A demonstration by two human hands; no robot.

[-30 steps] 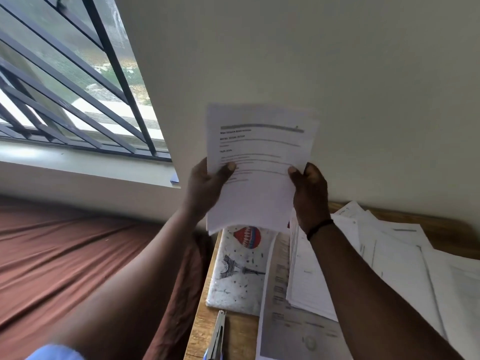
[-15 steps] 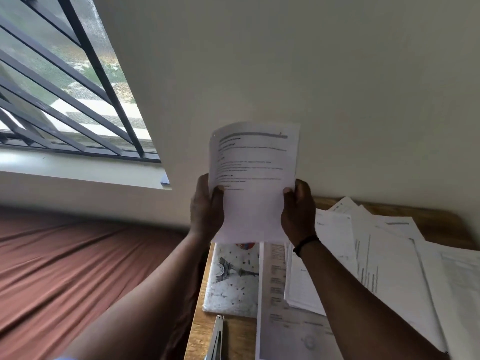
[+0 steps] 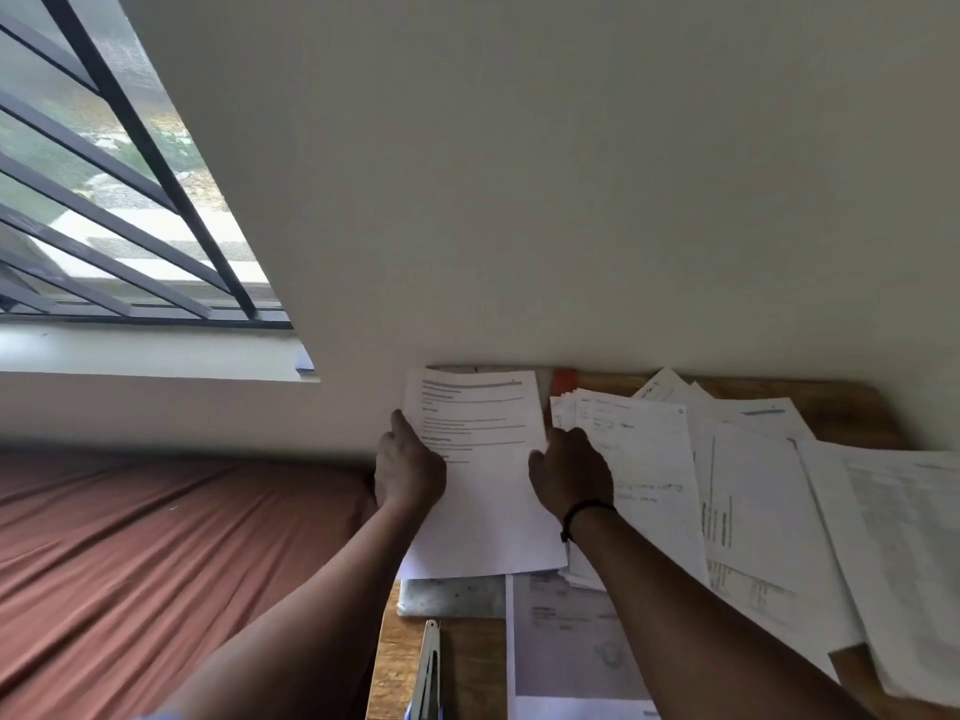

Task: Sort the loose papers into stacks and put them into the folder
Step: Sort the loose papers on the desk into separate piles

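Across our wooden worktop (image 3: 810, 402) the loose papers (image 3: 753, 501) lie fanned and overlapping. At its left end our printed sheet (image 3: 483, 475) lies flat, left hand (image 3: 408, 470) and right hand (image 3: 571, 475) gripping its side edges. Light, floppy, easily creased: we'd hold both edges.

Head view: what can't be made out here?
- Printed sheet text: too small and blurred, head view.
- Patterned item under the sheet: mostly covered by it.
- Left hand and right hand fingertips: hidden at the sheet's edges.
- Metal tool: cut off by the bottom edge.
- Right-hand papers: cut off by the right edge.
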